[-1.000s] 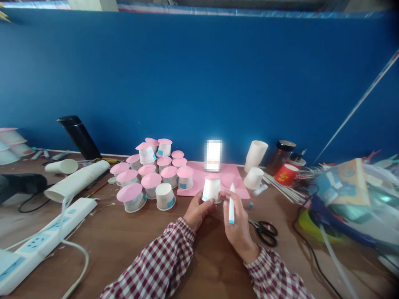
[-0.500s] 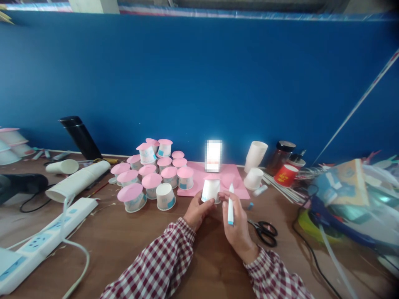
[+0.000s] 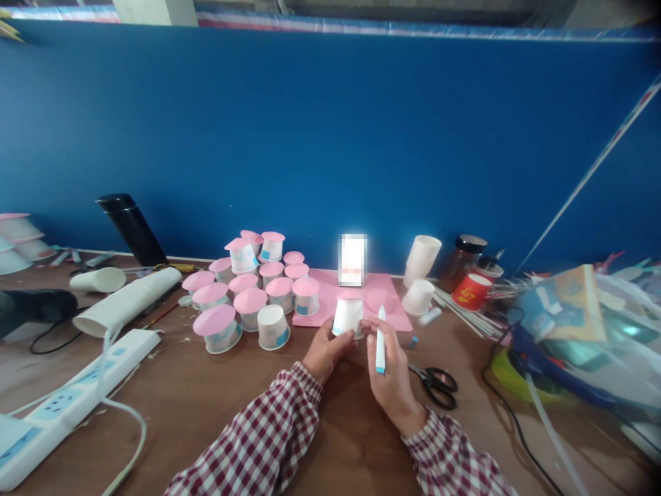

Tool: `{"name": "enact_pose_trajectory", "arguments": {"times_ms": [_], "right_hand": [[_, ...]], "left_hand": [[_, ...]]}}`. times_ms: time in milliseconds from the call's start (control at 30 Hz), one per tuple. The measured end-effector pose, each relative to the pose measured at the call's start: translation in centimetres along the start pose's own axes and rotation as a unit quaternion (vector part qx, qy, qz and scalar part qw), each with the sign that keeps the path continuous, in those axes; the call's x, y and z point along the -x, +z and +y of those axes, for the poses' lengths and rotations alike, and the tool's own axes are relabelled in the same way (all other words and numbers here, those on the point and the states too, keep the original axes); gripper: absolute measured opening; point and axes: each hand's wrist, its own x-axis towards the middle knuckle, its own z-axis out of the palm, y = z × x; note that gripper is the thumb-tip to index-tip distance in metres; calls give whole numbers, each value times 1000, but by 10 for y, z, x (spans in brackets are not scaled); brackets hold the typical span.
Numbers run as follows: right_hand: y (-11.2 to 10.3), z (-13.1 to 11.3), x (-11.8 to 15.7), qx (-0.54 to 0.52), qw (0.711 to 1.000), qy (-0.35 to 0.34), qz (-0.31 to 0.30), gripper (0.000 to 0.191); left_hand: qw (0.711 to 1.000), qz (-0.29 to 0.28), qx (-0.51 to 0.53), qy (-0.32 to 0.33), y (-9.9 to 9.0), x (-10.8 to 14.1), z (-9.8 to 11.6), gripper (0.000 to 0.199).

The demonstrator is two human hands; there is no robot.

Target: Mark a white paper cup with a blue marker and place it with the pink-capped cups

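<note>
A: What are the two hands doing?

B: The left hand (image 3: 324, 351) is wrapped around a small white paper cup turned upside down with a pink paper circle on top (image 3: 348, 314). It sits in the lower middle of the frame, at the near edge of a flat pink paper sheet (image 3: 382, 284).

A: And the other one?

B: The right hand (image 3: 392, 365) pinches a white glue stick with a blue end (image 3: 381, 339), held upright. Its fingertips touch the cup too.

A: What is close by?

B: Black scissors (image 3: 436, 386) lie on the brown wooden tabletop (image 3: 217, 406), just right of that hand. To the left stands a bunch of white cups with pink tops (image 3: 248, 289). A white power strip (image 3: 77, 399) lies at the lower left.
</note>
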Motion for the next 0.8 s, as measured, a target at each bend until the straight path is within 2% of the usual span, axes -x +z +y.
{"name": "enact_pose_trajectory", "arguments": {"times_ms": [800], "right_hand": [[0,1,0,11,1000,-6,3,23]], "left_hand": [[1000,-7,7,3,-3,-2,-3,49]]}}
